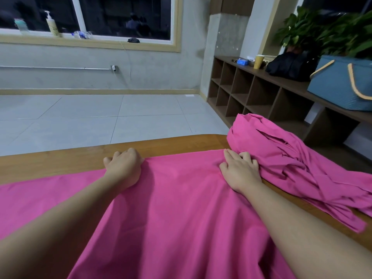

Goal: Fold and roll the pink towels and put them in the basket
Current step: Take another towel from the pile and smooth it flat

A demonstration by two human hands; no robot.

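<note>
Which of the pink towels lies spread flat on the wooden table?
The pink towel under both hands, in the middle; the other pink towels lie bunched in a heap at the table's right edge.

I find the room evenly lit by soft indoor light from overhead; the window [120, 15] is black and shows faint reflections. Shadows are weak, the plainest under the forearms on the pink towel [181, 208]. There is no harsh glare. Wide-angle distortion bows the desk [60, 160] edge and stretches the margins. The far plant [322, 29] looks soft and slightly smeared.
</note>
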